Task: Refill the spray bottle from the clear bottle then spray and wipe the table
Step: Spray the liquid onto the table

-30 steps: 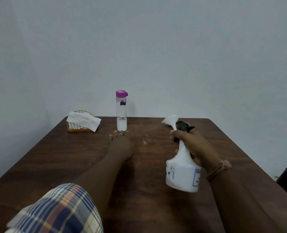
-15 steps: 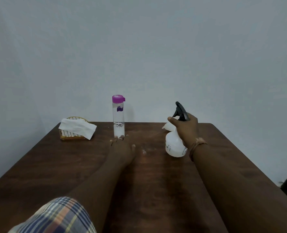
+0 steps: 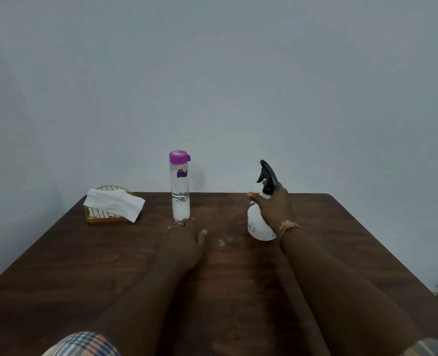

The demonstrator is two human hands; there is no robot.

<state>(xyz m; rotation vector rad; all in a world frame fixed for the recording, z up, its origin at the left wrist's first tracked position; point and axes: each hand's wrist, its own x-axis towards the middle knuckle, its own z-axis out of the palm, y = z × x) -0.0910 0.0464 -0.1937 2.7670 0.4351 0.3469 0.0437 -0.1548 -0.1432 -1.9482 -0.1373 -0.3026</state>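
While our right hand (image 3: 273,206) is wrapped round the sprayer (image 3: 260,222) neck, the sprayer stands on the table (image 3: 341,240), right of centre. Our left hand (image 3: 184,240) lies flat and empty, fingers spread, fingertips just short of the clear bottle (image 3: 180,186), which stands upright with its purple cap (image 3: 179,157) on.

Risks we see:
- Tall, narrow bottle: a nudge from the left fingers could tip it toward the wall.
- Sprayer head looks screwed on, but the hand hides the collar, so we can't confirm. Twisting one-handed could skid or topple the sprayer.
- Narrow neck: a fast pour will spill onto the wood.
- Tissue (image 3: 115,204) in the wire holder (image 3: 105,218) sits far left, a long reach past the bottle.
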